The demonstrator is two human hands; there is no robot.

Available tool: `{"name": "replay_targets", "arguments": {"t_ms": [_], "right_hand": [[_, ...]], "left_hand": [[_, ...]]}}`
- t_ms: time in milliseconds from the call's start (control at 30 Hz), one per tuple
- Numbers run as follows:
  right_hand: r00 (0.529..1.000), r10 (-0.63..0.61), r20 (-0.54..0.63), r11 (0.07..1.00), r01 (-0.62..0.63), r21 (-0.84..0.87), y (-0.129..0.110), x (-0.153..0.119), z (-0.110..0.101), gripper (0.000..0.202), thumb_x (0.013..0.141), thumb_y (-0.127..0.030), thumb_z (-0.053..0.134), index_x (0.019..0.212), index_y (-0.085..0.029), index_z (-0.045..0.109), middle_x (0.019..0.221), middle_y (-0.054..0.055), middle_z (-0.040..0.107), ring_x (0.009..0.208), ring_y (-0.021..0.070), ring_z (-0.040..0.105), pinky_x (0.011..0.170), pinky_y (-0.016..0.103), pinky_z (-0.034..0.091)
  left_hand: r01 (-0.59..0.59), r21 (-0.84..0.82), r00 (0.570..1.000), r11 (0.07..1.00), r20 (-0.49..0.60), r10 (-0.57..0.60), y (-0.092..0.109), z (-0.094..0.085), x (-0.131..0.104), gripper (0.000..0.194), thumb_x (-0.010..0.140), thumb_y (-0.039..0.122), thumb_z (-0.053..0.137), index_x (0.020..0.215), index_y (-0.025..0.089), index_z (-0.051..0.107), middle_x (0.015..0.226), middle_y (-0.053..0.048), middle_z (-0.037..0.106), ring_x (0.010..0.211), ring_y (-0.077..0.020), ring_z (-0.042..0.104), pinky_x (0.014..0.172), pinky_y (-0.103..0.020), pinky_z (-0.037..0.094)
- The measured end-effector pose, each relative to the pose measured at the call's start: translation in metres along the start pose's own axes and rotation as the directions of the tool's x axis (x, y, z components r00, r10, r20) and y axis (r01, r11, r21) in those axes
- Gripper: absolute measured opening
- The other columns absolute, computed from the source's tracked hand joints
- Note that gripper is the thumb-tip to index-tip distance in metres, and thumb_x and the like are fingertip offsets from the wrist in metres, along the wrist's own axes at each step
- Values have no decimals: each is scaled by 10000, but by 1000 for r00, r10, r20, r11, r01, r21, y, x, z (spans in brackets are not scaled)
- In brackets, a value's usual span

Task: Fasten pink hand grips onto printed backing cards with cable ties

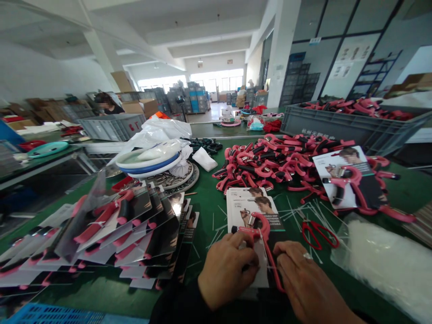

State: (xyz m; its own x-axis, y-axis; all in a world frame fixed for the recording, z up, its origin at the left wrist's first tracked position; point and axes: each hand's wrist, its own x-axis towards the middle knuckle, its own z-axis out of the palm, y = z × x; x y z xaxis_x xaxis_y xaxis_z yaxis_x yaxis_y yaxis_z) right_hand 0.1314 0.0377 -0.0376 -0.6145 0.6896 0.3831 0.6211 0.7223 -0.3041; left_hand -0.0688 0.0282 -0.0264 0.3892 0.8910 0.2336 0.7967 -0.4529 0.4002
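Note:
A pink hand-grip exerciser (264,227) with a metal spring lies on a stack of printed cards (232,209) in front of me. My left hand (229,267) is closed over its left handle, fingers curled against the card. My right hand (302,276) is beside the other handle, its fingers bent and pressed together; what they pinch, if anything, is hidden. A white tie crosses the exerciser near its bend. Thin white cable ties (317,216) and red-handled scissors (319,234) lie to the right.
Carded exercisers (135,225) are piled at left. Loose pink exercisers (266,159) form a heap behind the cards, with one carded exerciser (354,184) on top. A grey crate (340,128) holds more. A clear bag (381,261) lies at right, stacked basins (148,164) at back left. A person (110,105) is farther off.

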Motion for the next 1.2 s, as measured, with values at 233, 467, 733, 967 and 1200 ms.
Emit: {"name": "replay_targets", "arguments": {"t_ms": [233,467,733,967,1200], "right_hand": [[997,59,47,981,-66,184,-1,-2,-5,139,897,-155,361,913,-200,492,1024,101,558,936,192,562,796,326,473],[929,-32,369,869,-157,470,-11,31,-14,226,954,-250,262,915,-206,480,726,10,575,642,140,559,638,260,448],[898,146,415,954,-239,183,-5,24,-3,203,880,-166,298,911,-181,498,865,90,629,783,210,592,692,325,414],[888,201,413,925,-310,218,-7,24,-8,209,923,-244,307,799,-205,471,749,23,596,692,178,551,634,310,373],[903,179,391,850,-342,400,-2,23,-7,229,938,-276,323,765,-206,455,714,-6,561,666,143,534,619,271,392]], "left_hand": [[205,-246,976,947,-19,-216,4,5,-14,233,777,238,586,993,307,637,1231,-38,508,910,-185,609,817,-331,490],[149,-388,985,910,-28,-173,-4,8,-15,225,798,154,553,973,238,666,1098,-58,604,1020,-173,575,896,-277,450],[174,-218,984,960,79,-160,3,-2,-4,328,809,155,510,1060,308,655,1192,-41,608,1055,-216,580,916,-352,451],[140,-239,989,961,89,-122,-4,0,-1,281,824,226,548,1053,348,656,1273,-25,547,1104,-198,555,915,-317,446],[64,-145,995,987,85,-52,-8,-1,4,122,776,355,631,864,309,702,1242,-16,542,1035,-206,573,832,-319,472]]}}
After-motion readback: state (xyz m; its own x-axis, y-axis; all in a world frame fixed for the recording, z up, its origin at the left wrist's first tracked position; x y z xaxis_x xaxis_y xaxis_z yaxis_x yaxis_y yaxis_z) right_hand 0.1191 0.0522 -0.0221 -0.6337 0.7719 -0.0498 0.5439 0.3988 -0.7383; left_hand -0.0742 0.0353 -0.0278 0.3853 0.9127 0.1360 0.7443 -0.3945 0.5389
